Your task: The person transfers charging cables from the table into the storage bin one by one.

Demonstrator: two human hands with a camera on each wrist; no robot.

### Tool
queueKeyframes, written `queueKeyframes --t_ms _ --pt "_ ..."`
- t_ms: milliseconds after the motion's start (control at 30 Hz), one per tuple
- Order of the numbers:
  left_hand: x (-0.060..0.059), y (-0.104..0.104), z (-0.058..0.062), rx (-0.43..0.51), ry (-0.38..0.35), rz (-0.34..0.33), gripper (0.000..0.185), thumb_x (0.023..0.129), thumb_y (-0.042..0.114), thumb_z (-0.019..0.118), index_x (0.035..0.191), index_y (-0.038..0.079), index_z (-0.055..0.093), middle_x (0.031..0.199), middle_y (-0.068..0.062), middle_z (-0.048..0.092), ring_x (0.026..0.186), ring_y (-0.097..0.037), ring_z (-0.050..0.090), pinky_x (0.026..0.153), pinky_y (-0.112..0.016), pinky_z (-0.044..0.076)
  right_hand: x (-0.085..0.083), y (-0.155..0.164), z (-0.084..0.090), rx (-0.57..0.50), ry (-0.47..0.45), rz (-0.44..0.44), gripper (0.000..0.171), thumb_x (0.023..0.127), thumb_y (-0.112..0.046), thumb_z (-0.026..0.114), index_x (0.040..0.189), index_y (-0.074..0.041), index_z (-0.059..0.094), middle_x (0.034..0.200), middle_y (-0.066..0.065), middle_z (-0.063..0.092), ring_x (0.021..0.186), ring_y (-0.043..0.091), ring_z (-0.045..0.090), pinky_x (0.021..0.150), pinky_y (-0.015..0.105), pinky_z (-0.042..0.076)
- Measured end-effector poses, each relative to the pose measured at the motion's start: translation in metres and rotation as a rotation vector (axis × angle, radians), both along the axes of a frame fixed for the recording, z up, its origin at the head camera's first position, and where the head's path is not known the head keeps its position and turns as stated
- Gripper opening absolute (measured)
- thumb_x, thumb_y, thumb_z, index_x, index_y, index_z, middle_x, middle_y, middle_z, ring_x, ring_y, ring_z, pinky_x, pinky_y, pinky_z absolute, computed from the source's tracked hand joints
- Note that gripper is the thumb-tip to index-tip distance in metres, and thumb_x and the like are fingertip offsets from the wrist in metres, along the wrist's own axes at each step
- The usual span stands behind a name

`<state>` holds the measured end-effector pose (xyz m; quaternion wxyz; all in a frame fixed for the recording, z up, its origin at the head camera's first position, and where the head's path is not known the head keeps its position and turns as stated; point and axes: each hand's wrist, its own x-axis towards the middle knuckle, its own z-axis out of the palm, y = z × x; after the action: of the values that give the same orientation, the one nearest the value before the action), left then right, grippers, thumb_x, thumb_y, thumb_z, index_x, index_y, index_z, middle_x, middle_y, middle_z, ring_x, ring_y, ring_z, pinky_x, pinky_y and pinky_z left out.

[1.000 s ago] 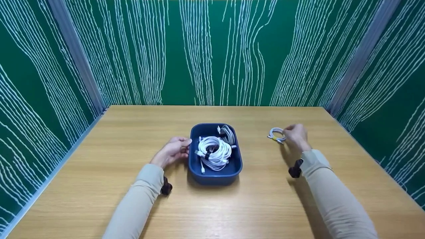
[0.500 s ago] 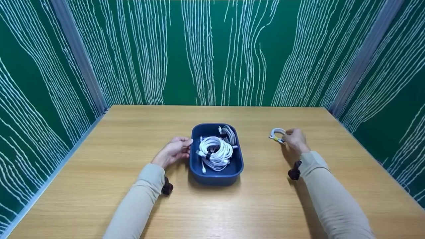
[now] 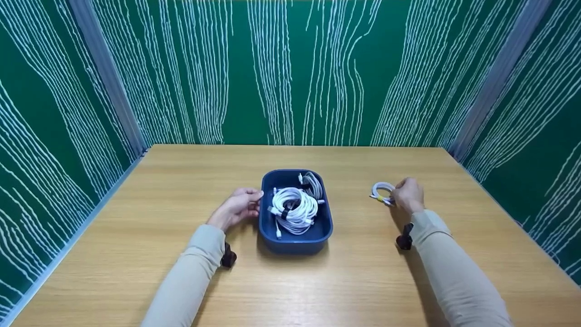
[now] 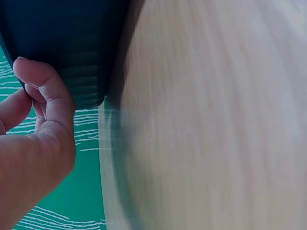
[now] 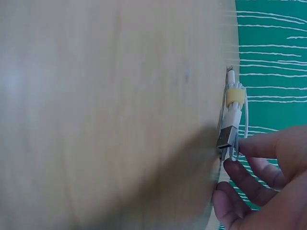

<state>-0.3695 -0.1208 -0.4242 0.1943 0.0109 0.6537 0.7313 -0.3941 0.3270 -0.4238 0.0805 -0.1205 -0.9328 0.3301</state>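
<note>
A dark blue plastic bin (image 3: 295, 247) stands mid-table, with coiled white cables (image 3: 295, 209) and a greyer coiled cable (image 3: 312, 185) inside. My left hand (image 3: 238, 206) pinches the bin's left rim, thumb at the edge; the left wrist view shows its curled fingers (image 4: 48, 91) against the dark bin wall. Off to the right, my right hand (image 3: 408, 194) pinches the right side of a small coiled white USB cable (image 3: 382, 187). A yellow tie (image 5: 235, 97) binds that coil, and its metal USB plug (image 5: 226, 138) shows in the right wrist view.
The wooden table (image 3: 204, 168) carries the bin and the small coil. Green panels with white wavy lines (image 3: 290, 72) rise behind it and along both sides, joined by grey corner posts (image 3: 106, 72). A dark wrist camera (image 3: 228, 255) sits on each sleeve.
The right hand and the small coiled cable have shifted slightly toward me and to the right. The left hand and the bin have stayed in place.
</note>
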Motion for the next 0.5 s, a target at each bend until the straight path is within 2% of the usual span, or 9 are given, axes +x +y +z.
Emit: queueKeyframes --t_ms 133,233,333,400,500 --pt "0.0 0.0 0.0 -0.001 0.004 0.0 0.011 0.1 0.011 0.048 0.091 0.008 0.053 0.069 0.001 0.053 0.057 -0.011 0.053 0.052 -0.021 0.045 0.003 0.003 0.002 -0.021 -0.033 0.001 0.033 0.087 -0.01 0.057 0.113 0.01 0.057 0.108 0.027 0.062 0.098 0.036 0.059 0.081 0.038 0.05" --pt "0.0 0.0 -0.001 -0.002 0.007 -0.003 0.012 0.1 0.01 0.047 0.09 0.009 0.052 0.069 0.001 0.053 0.057 -0.01 0.053 0.052 -0.021 0.045 0.004 0.005 0.004 -0.025 -0.037 -0.004 0.033 0.086 -0.012 0.059 0.11 0.011 0.063 0.107 0.027 0.065 0.099 0.036 0.059 0.086 0.042 0.05" --pt "0.0 0.0 -0.001 -0.006 0.009 -0.003 0.014 0.1 0.01 0.047 0.087 0.01 0.051 0.069 0.001 0.053 0.057 -0.01 0.053 0.053 -0.021 0.045 0.004 0.007 0.006 0.002 -0.013 -0.017 0.029 0.083 -0.013 0.061 0.102 0.008 0.068 0.098 0.021 0.068 0.089 0.031 0.059 0.074 0.034 0.049" --pt "0.001 0.0 -0.001 -0.009 0.01 0.0 0.015 0.1 0.01 0.047 0.086 0.01 0.051 0.069 0.001 0.053 0.057 -0.01 0.053 0.052 -0.021 0.045 0.004 0.008 0.008 -0.033 -0.021 -0.019 0.029 0.084 -0.014 0.06 0.103 0.008 0.067 0.094 0.017 0.066 0.08 0.024 0.059 0.065 0.027 0.048" --pt "0.001 -0.001 0.0 -0.007 0.005 0.005 0.015 0.1 0.011 0.048 0.085 0.01 0.051 0.069 0.0 0.053 0.057 -0.011 0.052 0.052 -0.021 0.045 0.002 0.01 0.011 -0.124 -0.06 -0.012 0.032 0.088 -0.014 0.057 0.11 0.008 0.063 0.096 0.014 0.062 0.07 0.015 0.059 0.057 0.023 0.051"
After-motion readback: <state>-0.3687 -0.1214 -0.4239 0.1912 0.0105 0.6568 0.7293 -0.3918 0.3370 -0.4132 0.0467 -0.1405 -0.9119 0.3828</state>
